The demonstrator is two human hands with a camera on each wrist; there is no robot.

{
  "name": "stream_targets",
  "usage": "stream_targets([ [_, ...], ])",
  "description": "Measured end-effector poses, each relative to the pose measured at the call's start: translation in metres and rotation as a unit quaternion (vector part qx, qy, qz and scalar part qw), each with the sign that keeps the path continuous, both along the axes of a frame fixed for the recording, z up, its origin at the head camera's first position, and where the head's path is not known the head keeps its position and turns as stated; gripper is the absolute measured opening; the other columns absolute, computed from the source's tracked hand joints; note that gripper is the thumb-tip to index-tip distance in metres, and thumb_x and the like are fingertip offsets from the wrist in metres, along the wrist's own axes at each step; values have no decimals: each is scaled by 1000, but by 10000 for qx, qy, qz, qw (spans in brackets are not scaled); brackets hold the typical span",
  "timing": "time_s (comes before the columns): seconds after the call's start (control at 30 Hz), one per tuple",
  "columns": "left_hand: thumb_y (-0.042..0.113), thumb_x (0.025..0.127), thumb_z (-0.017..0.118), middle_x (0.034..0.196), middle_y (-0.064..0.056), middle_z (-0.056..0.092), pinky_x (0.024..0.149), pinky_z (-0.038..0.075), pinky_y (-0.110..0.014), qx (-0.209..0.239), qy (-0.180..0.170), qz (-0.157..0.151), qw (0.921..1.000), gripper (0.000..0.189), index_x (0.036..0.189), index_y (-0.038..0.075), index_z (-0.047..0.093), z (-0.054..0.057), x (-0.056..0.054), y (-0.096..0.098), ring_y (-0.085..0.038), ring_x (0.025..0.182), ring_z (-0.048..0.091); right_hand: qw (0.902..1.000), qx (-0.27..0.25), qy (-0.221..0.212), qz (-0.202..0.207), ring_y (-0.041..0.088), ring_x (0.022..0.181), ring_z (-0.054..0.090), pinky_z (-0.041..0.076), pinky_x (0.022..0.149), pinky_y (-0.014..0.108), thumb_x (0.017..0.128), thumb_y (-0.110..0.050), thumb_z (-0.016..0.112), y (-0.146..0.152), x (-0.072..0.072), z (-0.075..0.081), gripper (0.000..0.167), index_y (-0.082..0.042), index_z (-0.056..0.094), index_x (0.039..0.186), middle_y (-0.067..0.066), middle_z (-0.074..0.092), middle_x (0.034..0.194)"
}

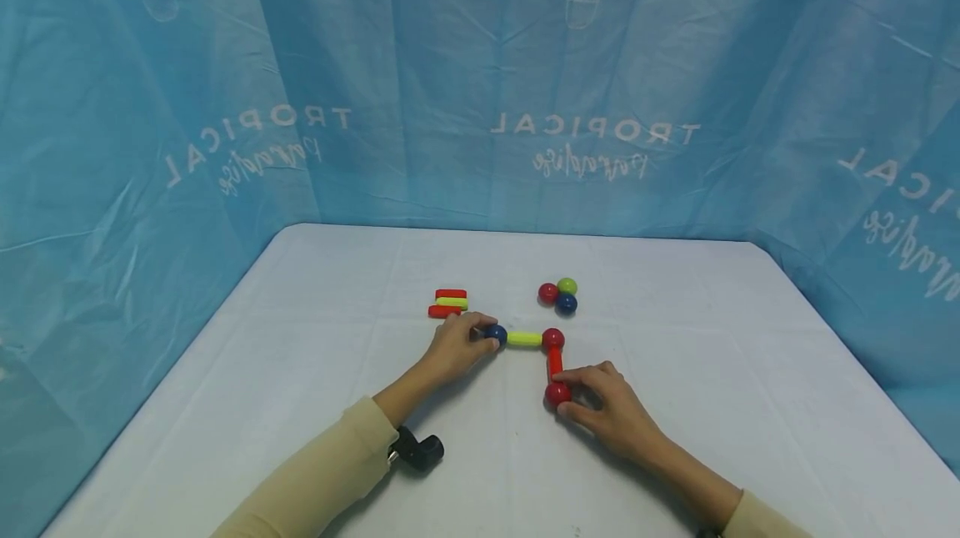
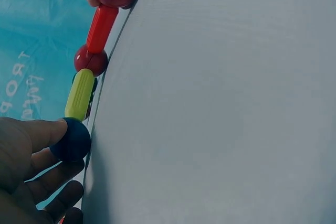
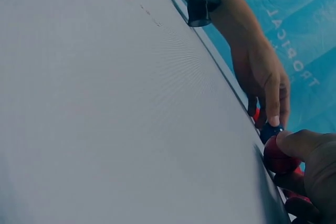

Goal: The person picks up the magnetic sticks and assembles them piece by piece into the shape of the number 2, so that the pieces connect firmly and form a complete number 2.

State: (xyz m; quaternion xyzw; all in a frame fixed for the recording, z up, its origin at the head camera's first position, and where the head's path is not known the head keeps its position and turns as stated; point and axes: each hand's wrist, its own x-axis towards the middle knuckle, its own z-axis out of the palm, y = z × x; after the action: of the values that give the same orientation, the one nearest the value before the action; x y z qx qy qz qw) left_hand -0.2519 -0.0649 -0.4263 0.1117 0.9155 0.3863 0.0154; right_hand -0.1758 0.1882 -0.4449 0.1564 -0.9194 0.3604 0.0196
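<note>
Left hand [image 1: 456,348] pinches blue ball [image 1: 496,336]; right hand [image 1: 613,410] pinches nearer red ball [image 1: 557,394]. Yellow rod [image 1: 524,339], corner ball [image 1: 552,339], red rod [image 1: 555,361] between.

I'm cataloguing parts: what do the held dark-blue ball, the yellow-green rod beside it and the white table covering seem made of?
Glossy dark-blue ball: hard plastic or coated metal; its glint fits either.
Ridged yellow-green rod: likely satin moulded plastic, from its even colour and grooves.
White table covering: probably matte fabric, as faint creases suggest.
</note>
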Motion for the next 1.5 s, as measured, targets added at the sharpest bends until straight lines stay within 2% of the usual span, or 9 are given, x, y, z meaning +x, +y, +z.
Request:
stream_targets([
  [0.2,21,85,68,113,-4,64,84,45,-34,0,-46,38,10000,35,119,14,64,1,0,1,-18,99,49,9999,-121,-11,38,9,99,46,45,80,27,75,-22,78,1,-1,-2,44,-35,64,115,-14,61,109],
  [0.33,22,86,68,117,-4,65,90,47,-37,88,-10,109,9999,37,121,14,63,3,-1,-4,-20,104,54,9999,-166,-10,48,9,98,46,44,80,27,76,-23,78,2,-1,-3,43,-35,64,115,-13,60,108],
  [0.43,22,86,68,117,-3,65,94,46,-40,114,137,303,9994,37,122,15,62,5,-4,-13,-22,110,55,9998,-182,-21,34,9,98,46,44,80,27,75,-23,78,2,0,-3,43,-36,65,114,-13,60,108],
  [0.63,23,84,70,114,-7,62,83,43,-39,-130,429,893,9950,36,117,13,64,11,-17,-37,-24,106,49,9998,-195,-36,10,10,98,46,45,79,27,75,-23,78,2,-1,-2,44,-36,64,114,-12,59,107],
  [0.77,25,84,70,116,-8,60,82,42,-39,-476,439,1040,9925,36,117,12,64,8,-25,-50,-24,106,46,9998,-206,-79,5,10,98,46,44,79,27,75,-23,78,2,-1,-2,44,-37,64,114,-13,59,107],
  [1.0,22,83,71,116,-11,62,90,36,-45,-986,514,955,9892,33,113,10,67,3,-35,-66,-27,109,46,9997,-217,-104,-16,10,98,46,44,80,27,75,-23,78,2,-1,-2,44,-37,64,114,-13,59,106],
  [1.23,20,81,71,106,-9,62,84,35,-42,-1046,364,867,9901,33,113,10,67,0,-38,-71,-25,104,47,9996,-223,-168,-46,10,98,45,42,80,28,75,-23,78,1,-2,-2,44,-37,64,115,-12,59,106],
  [1.5,20,83,69,105,-10,63,83,34,-41,-1084,437,820,9898,31,112,9,68,-1,-39,-71,-25,101,48,9996,-260,-72,-57,11,98,46,42,80,29,75,-22,78,1,-1,-4,44,-36,64,114,-10,59,105],
])
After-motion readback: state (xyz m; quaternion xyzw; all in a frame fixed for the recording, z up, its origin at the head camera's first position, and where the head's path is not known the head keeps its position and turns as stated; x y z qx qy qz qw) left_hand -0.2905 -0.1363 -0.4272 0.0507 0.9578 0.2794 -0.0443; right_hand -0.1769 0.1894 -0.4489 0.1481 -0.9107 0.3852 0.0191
